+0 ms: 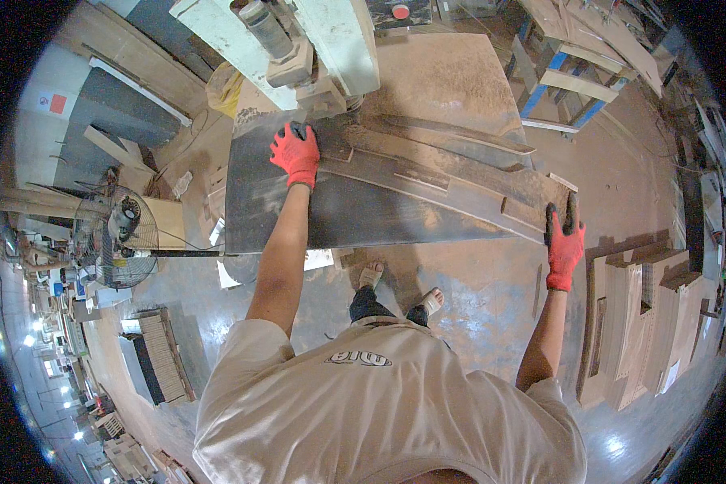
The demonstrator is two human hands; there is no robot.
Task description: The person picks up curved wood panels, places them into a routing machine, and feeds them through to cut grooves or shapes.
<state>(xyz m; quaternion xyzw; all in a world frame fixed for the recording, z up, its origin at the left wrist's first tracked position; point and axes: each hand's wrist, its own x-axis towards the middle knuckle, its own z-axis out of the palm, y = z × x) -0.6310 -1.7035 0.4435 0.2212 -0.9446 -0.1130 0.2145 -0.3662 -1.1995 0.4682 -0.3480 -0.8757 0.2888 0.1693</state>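
A long, dusty wooden board (452, 165) with strips and blocks fixed along it lies slanted across a dark machine table (363, 218). My left hand (296, 153), in a red glove with black fingertips, is bent over the board's left end, close under the machine head (289, 60). Its fingertips are partly hidden. At the opposite end my right hand (565, 238), gloved the same way, grips the board's corner between thumb and fingers. A thin, curved wooden strip (460, 134) lies along the board's far side.
Sawdust covers the table's far part (444, 73). To the left stands a caged fan (117, 234). Stacked wooden parts (633, 323) are on the floor at right, with another stack (157, 355) at left. A blue-legged wooden bench (569, 81) stands at the back right.
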